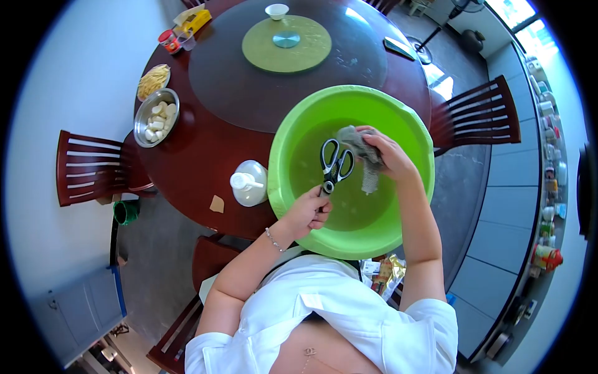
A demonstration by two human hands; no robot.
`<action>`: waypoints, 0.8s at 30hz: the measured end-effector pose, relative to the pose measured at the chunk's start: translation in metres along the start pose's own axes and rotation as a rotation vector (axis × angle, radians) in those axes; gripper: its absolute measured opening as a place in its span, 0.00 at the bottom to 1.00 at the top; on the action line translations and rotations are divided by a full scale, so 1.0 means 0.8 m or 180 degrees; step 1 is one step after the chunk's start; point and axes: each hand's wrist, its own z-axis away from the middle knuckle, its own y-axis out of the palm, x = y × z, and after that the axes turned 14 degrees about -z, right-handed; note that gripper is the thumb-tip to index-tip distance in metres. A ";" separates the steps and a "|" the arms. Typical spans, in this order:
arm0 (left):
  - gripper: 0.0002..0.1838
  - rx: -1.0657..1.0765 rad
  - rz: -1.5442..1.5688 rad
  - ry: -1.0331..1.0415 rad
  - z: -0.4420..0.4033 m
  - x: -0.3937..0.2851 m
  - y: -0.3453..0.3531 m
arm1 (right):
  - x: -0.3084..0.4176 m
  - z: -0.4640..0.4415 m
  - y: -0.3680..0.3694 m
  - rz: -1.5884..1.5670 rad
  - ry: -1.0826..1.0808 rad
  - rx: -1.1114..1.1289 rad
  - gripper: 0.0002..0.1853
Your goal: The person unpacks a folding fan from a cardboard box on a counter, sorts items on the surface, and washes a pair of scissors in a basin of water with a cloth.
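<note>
A large green basin (293, 230) with cloudy water in it stands at the front edge of the table. My left hand (307, 214) is closed round the blade end of black-and-grey kitchen scissors (329, 182), whose handle loops point away from me over the water. Above the basin's right part, my right hand (387, 153) grips a wet grey cloth (370, 177), and one end of it hangs down. The cloth is close to the scissor handles; whether they touch I cannot tell. A white pump bottle (252, 184) stands just left of the basin.
On the dark red round table (205, 162) are a metal bowl (138, 128) of white pieces, a plate of yellow strips (153, 82), a red-lidded jar (168, 41), a glass turntable (261, 47) and a white bowl (276, 10). Chairs stand left (93, 168) and right (483, 115).
</note>
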 end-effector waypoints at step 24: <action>0.17 0.0169 -0.0558 -0.0277 0.012 -0.021 0.034 | -0.110 0.050 0.032 0.3189 -0.3415 -0.1226 0.16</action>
